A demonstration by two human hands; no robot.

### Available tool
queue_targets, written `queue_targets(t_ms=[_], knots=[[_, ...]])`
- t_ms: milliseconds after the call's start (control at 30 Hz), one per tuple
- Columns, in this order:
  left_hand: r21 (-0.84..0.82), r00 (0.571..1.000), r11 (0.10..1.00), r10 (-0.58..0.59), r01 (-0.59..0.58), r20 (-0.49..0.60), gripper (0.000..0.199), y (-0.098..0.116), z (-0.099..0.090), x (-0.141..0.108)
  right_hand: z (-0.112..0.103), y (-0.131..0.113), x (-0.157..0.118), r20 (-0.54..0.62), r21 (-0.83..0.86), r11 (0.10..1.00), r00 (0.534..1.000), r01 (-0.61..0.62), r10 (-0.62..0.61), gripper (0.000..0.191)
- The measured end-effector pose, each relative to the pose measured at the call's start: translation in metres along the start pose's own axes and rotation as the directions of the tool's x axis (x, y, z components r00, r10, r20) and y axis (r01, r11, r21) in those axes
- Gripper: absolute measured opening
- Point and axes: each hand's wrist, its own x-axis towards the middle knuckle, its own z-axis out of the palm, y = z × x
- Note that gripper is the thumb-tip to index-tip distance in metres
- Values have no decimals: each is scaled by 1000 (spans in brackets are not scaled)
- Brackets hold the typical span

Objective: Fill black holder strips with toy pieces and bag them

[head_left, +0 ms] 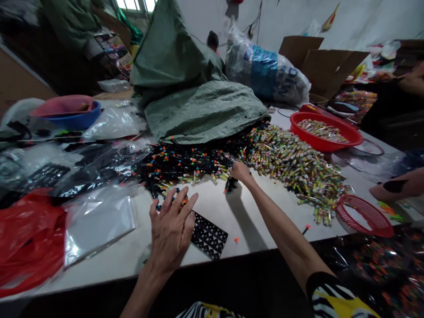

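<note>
My left hand (171, 229) lies with spread fingers over the end of a black perforated plastic tray (209, 236), its fingertips near a few small coloured-tipped pieces. My right hand (240, 172) reaches into the edge of a heap of black sticks with orange and blue tips (188, 165). A black stick piece (231, 184) hangs below its fingers. To the right of that hand lies a large pile of cellophane-wrapped tube sweets (293, 170). The white table (212, 221) lies under everything.
A red basin of wrapped sweets (326, 132) and a red mesh basket (364, 216) stand at right, beside a co-worker's forearm (397, 186). Green woven sacks (198, 110), a blue-and-white plastic sack (265, 66) and cardboard boxes (326, 66) rise behind. Plastic bags (29, 238) lie at left.
</note>
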Motion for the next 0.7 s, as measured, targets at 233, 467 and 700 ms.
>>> queue_targets(t_ms=[233, 467, 700], knots=[[-38, 999, 999, -16, 17, 34, 39, 2, -5, 1, 55, -32, -74, 187, 768, 638, 931, 61, -314, 12], [-49, 999, 999, -12, 14, 48, 38, 2, -6, 2, 95, -76, -87, -1, 941, 307, 910, 141, -414, 15], [14, 999, 1000, 13, -13, 51, 46, 2, -6, 3, 78, -92, -96, -47, 332, 765, 820, 552, -571, 20]])
